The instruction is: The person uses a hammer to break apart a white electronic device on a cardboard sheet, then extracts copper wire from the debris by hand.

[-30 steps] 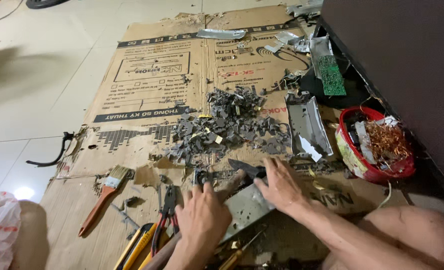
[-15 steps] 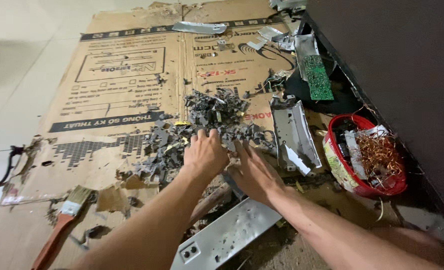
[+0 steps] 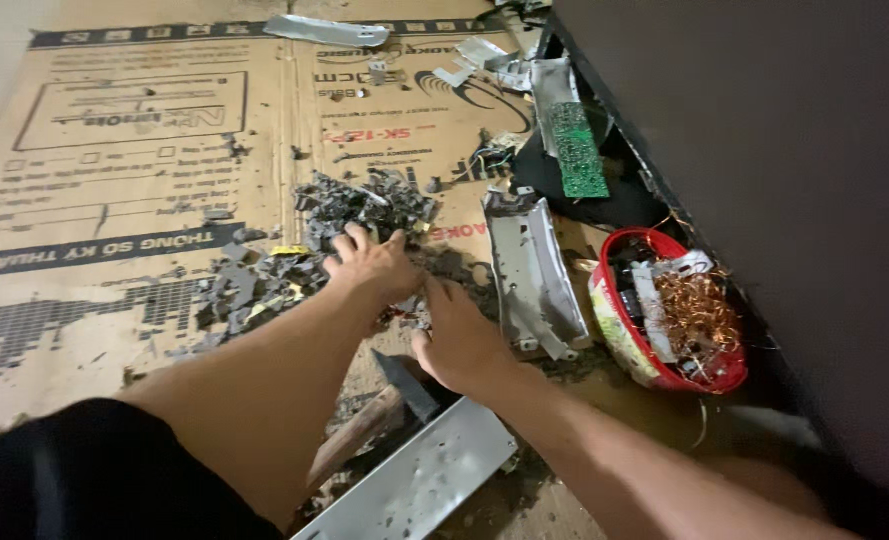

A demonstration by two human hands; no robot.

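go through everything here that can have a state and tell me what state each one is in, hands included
left hand: fingers spread, pressed into the grey scrap pile
right hand: palm down beside the pile, holding nothing
grey scrap pile: loose, scattered fragments
red basket: upright, filled with copper wire
green circuit board: lying flat
hammer: lying down, unheld
metal bracket: lying flat, stripped
cardboard sheet: flattened, spread out

Bare forearms, no sleeves; black shorts [image 3: 94, 470] at knee.

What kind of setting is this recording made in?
Probably an informal scrap-dismantling spot on a floor. Flattened cardboard serves as the work surface, both hands sift a pile of grey broken scraps, and a red basket holds copper wire beside a green circuit board.
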